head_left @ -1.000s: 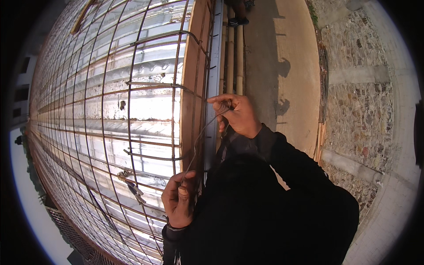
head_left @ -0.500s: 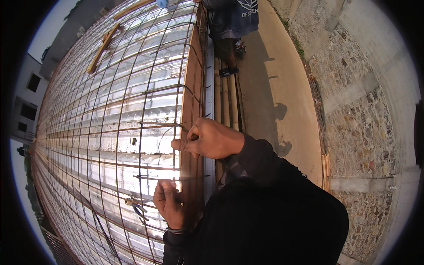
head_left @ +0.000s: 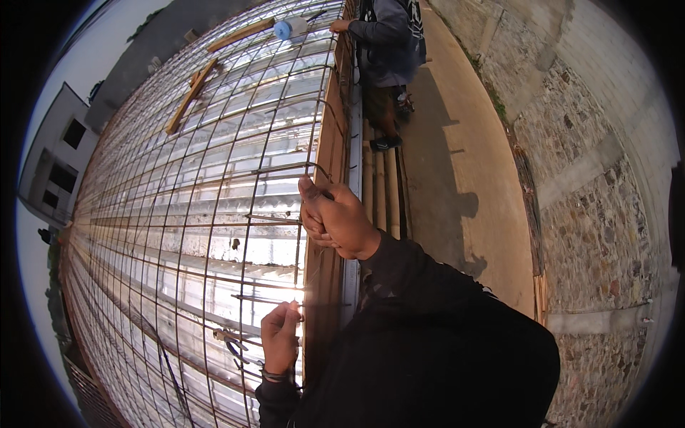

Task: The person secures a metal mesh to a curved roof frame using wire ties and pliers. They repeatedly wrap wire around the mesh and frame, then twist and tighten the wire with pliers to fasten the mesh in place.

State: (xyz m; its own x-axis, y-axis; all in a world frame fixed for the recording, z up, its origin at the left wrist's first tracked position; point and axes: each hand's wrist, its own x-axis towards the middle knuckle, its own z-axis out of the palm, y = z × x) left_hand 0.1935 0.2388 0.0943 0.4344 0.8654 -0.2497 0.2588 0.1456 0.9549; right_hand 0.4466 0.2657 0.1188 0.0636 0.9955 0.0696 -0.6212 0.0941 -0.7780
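Note:
My left hand (head_left: pixel 278 339) is closed, thumb and fingertips pinched together beside a short rebar end at the edge of the rebar mesh (head_left: pixel 207 265). Anything inside that pinch is too small to make out. Farther along the same edge, my right hand (head_left: pixel 339 220) is raised over the wooden edge board (head_left: pixel 330 135), its fingers curled in and its thumb pointing up and away. What those curled fingers hold, if anything, is hidden. A dark-handled hand tool, looking like pliers (head_left: pixel 232 347), lies under the mesh left of my left hand.
Shiny corrugated metal decking (head_left: pixel 278 250) lies beneath the mesh. Timber pieces (head_left: pixel 193 96) and a blue-capped container (head_left: pixel 284 30) rest farther off. A co-worker (head_left: pixel 389 53) stands on bamboo poles (head_left: pixel 382 192) at the far edge. Right are a walkway (head_left: pixel 442 143) and stone wall (head_left: pixel 599 221).
My right hand has moved up and away from the mesh edge, its thumb now pointing upward. My left hand stays near the short rebar end. The view has shifted, showing more of the co-worker.

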